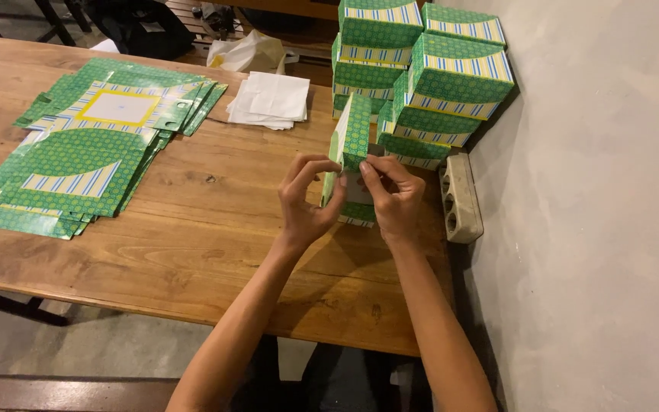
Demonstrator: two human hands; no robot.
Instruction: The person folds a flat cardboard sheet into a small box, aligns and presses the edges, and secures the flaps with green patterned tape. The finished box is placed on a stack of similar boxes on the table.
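Both hands pinch a partly folded green patterned carton (352,149) held upright between them: left hand (304,200) curled on its near edge, right hand (392,197) pressing a flap. Finished boxes (421,76) stack just beyond; flat blanks (85,145) lie well left.
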